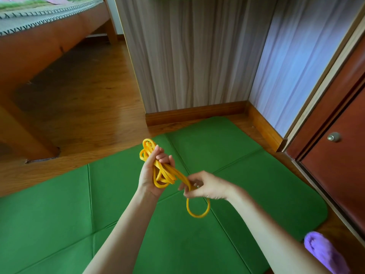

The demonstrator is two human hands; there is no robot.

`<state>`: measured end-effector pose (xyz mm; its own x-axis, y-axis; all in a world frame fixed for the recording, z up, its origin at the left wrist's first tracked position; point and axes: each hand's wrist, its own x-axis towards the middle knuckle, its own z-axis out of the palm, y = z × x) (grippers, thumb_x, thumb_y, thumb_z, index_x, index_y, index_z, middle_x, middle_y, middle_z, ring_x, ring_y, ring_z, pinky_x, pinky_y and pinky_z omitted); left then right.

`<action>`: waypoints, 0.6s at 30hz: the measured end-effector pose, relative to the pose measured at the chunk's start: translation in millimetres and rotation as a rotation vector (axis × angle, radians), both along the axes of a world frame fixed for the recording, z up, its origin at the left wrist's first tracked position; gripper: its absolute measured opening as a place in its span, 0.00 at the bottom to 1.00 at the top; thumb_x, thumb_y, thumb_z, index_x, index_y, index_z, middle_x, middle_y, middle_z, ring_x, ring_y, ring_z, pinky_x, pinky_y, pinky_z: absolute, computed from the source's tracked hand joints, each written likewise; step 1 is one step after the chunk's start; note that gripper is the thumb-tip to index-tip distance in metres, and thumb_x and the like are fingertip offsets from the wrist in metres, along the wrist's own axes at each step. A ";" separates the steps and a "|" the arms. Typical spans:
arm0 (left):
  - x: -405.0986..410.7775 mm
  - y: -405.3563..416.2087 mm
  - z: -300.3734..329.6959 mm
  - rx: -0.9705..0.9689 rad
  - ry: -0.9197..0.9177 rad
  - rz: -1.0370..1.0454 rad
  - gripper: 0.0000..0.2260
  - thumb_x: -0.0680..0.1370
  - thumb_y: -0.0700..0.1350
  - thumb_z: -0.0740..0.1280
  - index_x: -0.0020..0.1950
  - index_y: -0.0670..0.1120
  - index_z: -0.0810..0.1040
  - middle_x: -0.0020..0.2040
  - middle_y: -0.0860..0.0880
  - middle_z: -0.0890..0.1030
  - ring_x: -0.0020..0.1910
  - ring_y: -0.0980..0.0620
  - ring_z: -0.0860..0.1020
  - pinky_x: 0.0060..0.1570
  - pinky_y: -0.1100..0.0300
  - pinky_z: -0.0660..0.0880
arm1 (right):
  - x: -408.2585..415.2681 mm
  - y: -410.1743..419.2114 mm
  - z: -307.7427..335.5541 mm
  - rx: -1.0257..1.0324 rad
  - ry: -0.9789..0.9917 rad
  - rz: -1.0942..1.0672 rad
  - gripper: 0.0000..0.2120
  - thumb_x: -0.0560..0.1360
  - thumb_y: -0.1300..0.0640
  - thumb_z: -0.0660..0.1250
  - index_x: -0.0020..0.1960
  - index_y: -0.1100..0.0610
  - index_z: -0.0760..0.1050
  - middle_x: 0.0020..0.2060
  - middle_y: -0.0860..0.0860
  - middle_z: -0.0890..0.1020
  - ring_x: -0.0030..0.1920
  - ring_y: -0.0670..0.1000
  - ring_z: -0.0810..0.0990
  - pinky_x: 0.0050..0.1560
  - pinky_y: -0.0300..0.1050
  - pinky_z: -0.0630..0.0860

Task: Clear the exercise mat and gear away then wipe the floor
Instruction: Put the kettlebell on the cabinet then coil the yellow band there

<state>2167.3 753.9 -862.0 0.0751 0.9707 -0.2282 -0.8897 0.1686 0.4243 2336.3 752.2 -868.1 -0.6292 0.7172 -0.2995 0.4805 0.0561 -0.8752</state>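
Note:
A green exercise mat (227, 155) with fold creases lies flat on the wooden floor, filling the lower half of the view. Above it my left hand (150, 175) grips a bundle of coiled yellow resistance band (164, 173), fingers curled round the loops. My right hand (205, 186) pinches a strand of the same band just to the right, and a loose loop hangs down below that hand. A purple cloth (324, 252) lies at the mat's lower right edge.
A wooden bed frame (39, 48) stands at the upper left with open floor beneath it. A striped wall panel (193, 62) with a wooden skirting board meets the mat's far edge. A reddish cabinet door (339, 123) with a round knob lines the right side.

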 end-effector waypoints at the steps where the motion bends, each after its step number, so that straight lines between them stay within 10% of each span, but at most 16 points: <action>1: -1.4 -0.4 0.9 -0.026 -0.009 0.016 0.15 0.63 0.42 0.78 0.38 0.44 0.72 0.25 0.53 0.70 0.23 0.60 0.72 0.34 0.64 0.79 | -0.8 0.8 -1.9 0.094 -0.095 -0.004 0.09 0.73 0.59 0.71 0.53 0.57 0.81 0.41 0.46 0.78 0.44 0.46 0.75 0.49 0.41 0.71; 8: -1.4 -0.6 -7.8 -0.370 0.133 -0.067 0.10 0.79 0.39 0.60 0.37 0.43 0.67 0.21 0.49 0.72 0.19 0.56 0.72 0.26 0.66 0.76 | -3.5 -3.5 -8.1 0.849 -0.185 -0.372 0.11 0.69 0.65 0.70 0.50 0.55 0.83 0.36 0.48 0.76 0.33 0.48 0.71 0.28 0.33 0.61; 18: 10.8 -8.3 -6.0 -0.368 0.428 -0.357 0.12 0.77 0.46 0.64 0.39 0.39 0.74 0.29 0.43 0.77 0.26 0.47 0.79 0.35 0.51 0.80 | -12.5 -17.1 -18.7 0.993 0.020 -0.280 0.22 0.64 0.74 0.65 0.55 0.59 0.80 0.43 0.53 0.77 0.38 0.52 0.78 0.37 0.43 0.77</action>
